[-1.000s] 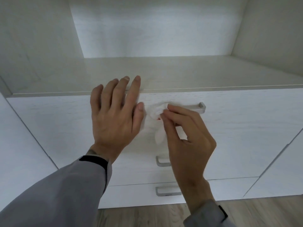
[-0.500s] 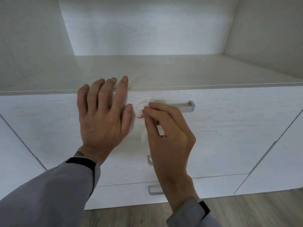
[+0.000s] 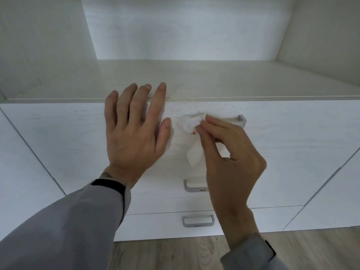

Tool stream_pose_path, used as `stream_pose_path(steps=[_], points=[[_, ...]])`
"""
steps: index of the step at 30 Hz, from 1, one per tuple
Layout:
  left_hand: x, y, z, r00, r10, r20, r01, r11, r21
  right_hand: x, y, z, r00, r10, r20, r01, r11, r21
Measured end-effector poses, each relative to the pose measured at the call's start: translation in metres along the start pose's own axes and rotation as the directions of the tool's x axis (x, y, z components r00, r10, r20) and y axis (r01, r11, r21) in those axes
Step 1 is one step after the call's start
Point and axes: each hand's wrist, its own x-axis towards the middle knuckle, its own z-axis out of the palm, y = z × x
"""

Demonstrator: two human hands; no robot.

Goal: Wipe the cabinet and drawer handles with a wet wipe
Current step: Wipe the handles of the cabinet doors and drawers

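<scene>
Fingers [image 3: 209,124] of the right hand [image 3: 231,162] pinch the crumpled white wet wipe [image 3: 190,124] against the left end of the grey metal top drawer handle [image 3: 236,120], which runs level, left to right. Wipe's loose tail hangs downward beneath the fingertips. Left hand [image 3: 134,131] lies flat, fingers spread, on the white wood-grain drawer front [image 3: 292,149].
</scene>
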Motion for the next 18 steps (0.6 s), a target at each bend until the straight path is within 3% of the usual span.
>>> stream_pose_path(steps=[6,15,18], points=[[0.0,0.0,0.002,1.0,0.003,-0.004,-0.003,1.0,0.005,0.008,0.02,-0.031,0.979,0.172,-0.114,-0.167,0.985,0.053],[0.0,-0.001,0.0,1.0,0.01,0.004,-0.01,1.0,0.013,-0.002,-0.002,0.006,0.996,-0.068,0.049,0.068,0.998,0.013],[0.001,-0.001,0.001,1.0,0.008,0.004,-0.008,1.0,0.013,0.002,0.009,-0.011,1.0,-0.016,-0.003,0.016,1.0,-0.014]])
